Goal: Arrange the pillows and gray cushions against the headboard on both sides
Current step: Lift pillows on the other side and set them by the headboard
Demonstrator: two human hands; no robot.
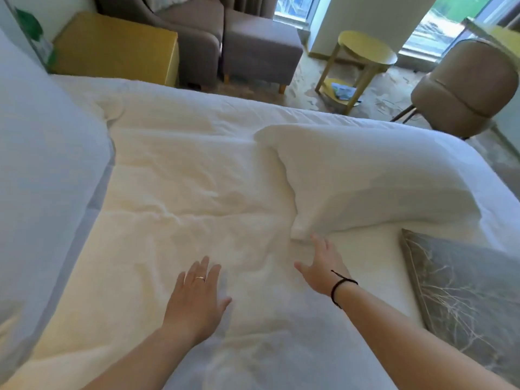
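Note:
A white pillow (374, 178) lies flat on the white bed (183, 178), right of centre. My right hand (320, 266), a black band on its wrist, stretches out with fingers spread; its fingertips touch the pillow's near corner. My left hand (197, 291), wearing a ring, rests open and flat on the duvet. A gray cushion (467, 294) with a pale branch pattern lies at the lower right, apart from both hands. Another white pillow (47, 164) stands along the left edge of the view.
Beyond the bed stand a yellow nightstand (118, 49), a brown armchair with footstool (253, 43), a round yellow side table (365, 52) and a tan chair (467, 88). Windows fill the far wall.

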